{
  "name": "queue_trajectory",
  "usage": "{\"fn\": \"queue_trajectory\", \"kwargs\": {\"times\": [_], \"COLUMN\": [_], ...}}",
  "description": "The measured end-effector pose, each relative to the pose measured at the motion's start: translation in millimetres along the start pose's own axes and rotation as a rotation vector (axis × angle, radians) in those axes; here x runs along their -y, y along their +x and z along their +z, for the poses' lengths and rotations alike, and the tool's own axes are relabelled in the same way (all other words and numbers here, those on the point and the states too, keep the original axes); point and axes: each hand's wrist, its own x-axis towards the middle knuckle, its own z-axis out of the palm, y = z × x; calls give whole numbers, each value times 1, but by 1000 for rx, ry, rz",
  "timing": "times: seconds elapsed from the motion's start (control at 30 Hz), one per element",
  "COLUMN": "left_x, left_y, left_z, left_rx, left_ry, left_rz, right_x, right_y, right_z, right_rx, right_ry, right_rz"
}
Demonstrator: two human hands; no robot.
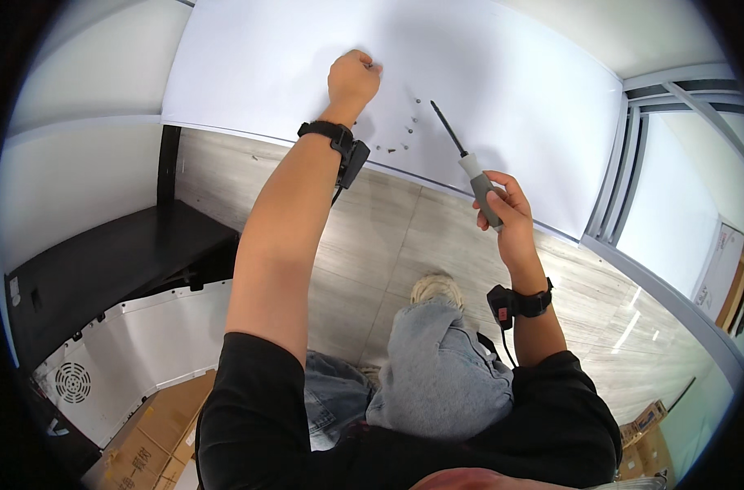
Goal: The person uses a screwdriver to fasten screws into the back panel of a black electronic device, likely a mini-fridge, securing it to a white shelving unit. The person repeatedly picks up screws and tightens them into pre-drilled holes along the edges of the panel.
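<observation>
The left hand [354,80] stretches over the white bench [543,98], fingers curled, its grip's hold impossible to tell; the right hand [511,214] clasps a screwdriver [472,167] slanting forward-left.

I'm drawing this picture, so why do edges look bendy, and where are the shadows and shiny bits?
In the head view, the fisheye lens bends the grey frame; also there, soft shadows fall on the white table near the left hand and screwdriver; same head view, white glare streaks the floor at the right.
</observation>
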Motion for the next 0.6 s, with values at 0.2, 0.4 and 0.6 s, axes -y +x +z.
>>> {"fn": "queue_trajectory", "kwargs": {"times": [0.2,0.4,0.6], "left_x": [6,28,80], "left_y": [-4,-68,-161], "left_z": [-5,-55,-141], "left_rx": [-72,-5,40], "left_ry": [-72,-1009,-1491], "left_rz": [-42,-162,-382], "right_x": [8,9,16], "right_y": [6,18,16], "right_z": [13,37,99], "right_rx": [62,195,453], "right_ry": [-34,-124,-222], "right_rz": [-11,-77,-80]}}
